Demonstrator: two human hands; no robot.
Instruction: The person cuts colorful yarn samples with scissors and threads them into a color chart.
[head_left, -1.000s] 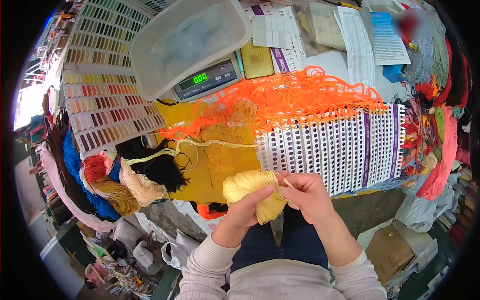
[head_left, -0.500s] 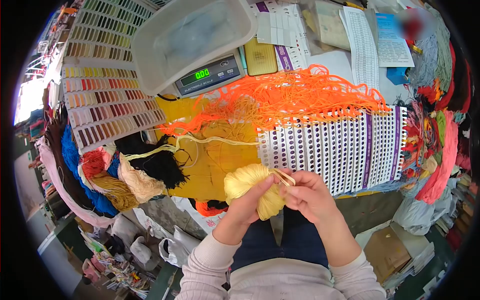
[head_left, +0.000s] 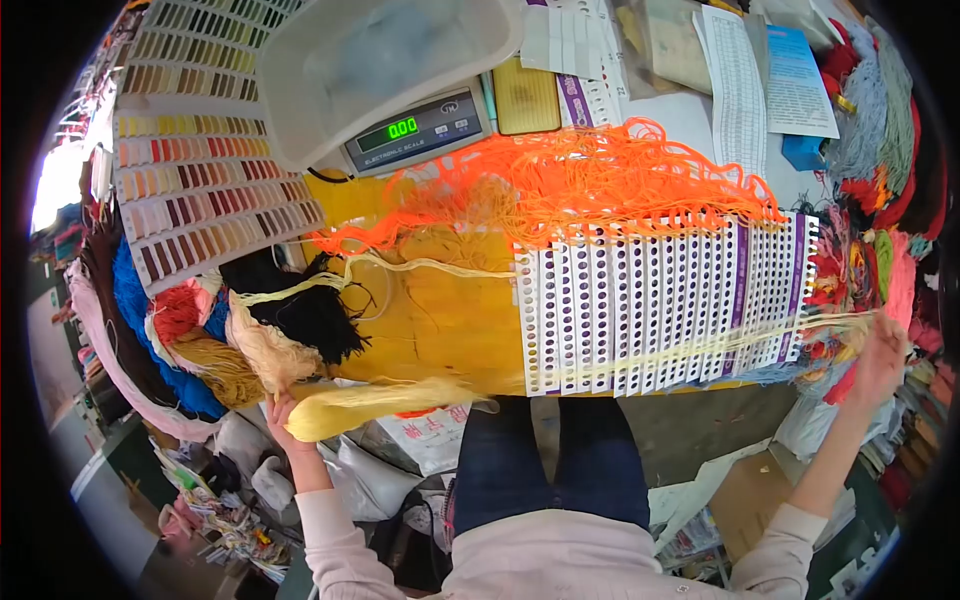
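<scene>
A skein of yellow thread (head_left: 365,407) stretches sideways in front of my body. Its thick left end is held by my left hand (head_left: 284,416), whose fingers close round it at the table's front left. Far to the right, my right hand (head_left: 880,362) grips pale strands drawn out from the skein; that hand is smeared by motion. The strands cross above the punched white thread cards (head_left: 640,310), blurred as well. Close by my left hand lies a peach thread bundle (head_left: 262,345).
Tangled orange thread (head_left: 580,185) lies across the cards' back edge. Behind it, a digital scale (head_left: 420,130) reading 0.00 carries a translucent plastic tub (head_left: 290,110). A colour sample board (head_left: 215,205) stands left, and mixed thread hanks (head_left: 880,120) fill the right side.
My hands have moved far apart, left hand to the left and right hand to the right. The bunched yellow skein is now pulled out long between them.
</scene>
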